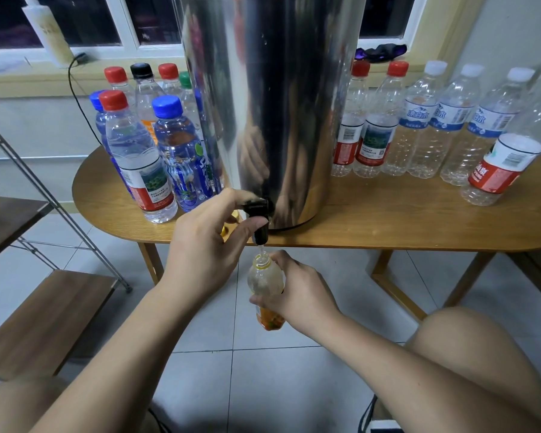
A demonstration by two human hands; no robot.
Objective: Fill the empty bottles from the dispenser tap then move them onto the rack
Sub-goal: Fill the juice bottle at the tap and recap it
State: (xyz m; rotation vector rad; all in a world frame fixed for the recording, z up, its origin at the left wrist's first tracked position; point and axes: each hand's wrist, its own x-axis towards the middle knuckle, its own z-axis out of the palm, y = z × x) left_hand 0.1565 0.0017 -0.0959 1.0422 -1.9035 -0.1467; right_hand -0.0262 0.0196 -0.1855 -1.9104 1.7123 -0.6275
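A tall steel dispenser [272, 98] stands on the oval wooden table [403, 220]. My left hand [206, 242] grips its black tap [258, 218] at the table's front edge. Water runs from the spout into an uncapped clear bottle with an orange label [265, 282], which my right hand [300, 295] holds upright just below the tap. Filled, capped bottles [144, 151] stand left of the dispenser. Several empty capped bottles [431, 126] stand to its right.
A metal-framed rack with wooden shelves [44, 320] stands at the left, below table height. My knee [469, 348] is at the lower right. A black cable [75, 98] runs down from the windowsill. The floor is tiled.
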